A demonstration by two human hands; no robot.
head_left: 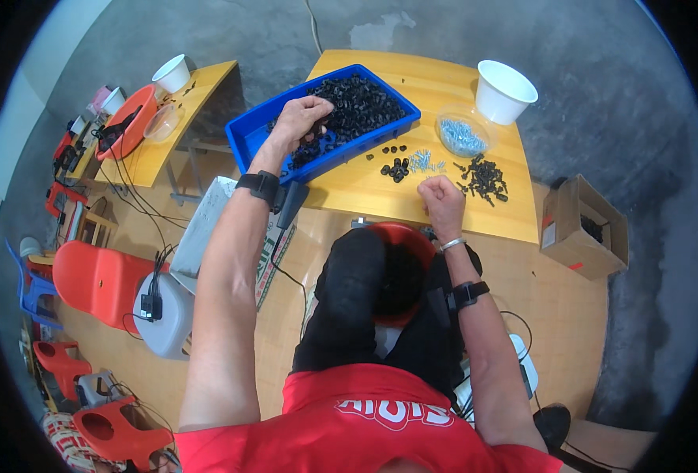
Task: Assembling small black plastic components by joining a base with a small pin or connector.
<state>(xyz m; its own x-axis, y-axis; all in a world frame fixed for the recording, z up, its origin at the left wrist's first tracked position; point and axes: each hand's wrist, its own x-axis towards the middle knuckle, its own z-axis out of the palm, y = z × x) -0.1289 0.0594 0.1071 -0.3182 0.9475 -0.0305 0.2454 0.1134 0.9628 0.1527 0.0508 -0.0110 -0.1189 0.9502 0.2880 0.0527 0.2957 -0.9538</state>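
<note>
Right, L hand [300, 118] is over the blue tray [357, 147], fingers bunched at the small black pieces [369, 98]; can't make out if one's pinched. R hand [442, 197] sits by the near table edge, fingers curled in; contents hidden. Just beyond it: silver screws [421, 162] in a loose pile, w/ black caps [396, 169] to their left & dark longer parts [487, 181] to their right.

For a clean pick, I'd take 1 pc at a time from the top of the heap, thumb + index only, & keep the R wrist off the piles so they don't mix.

Surface: yellow wooden table [333, 199], smooth-looking, so small bits could roll. Far R: clear bowl [488, 135] of screws, white tub [505, 91] behind. Room: grey wall [586, 102], cardboard box [558, 229] on the floor to the R, 2nd table [199, 98] & red chair [100, 276] to the L.
</note>
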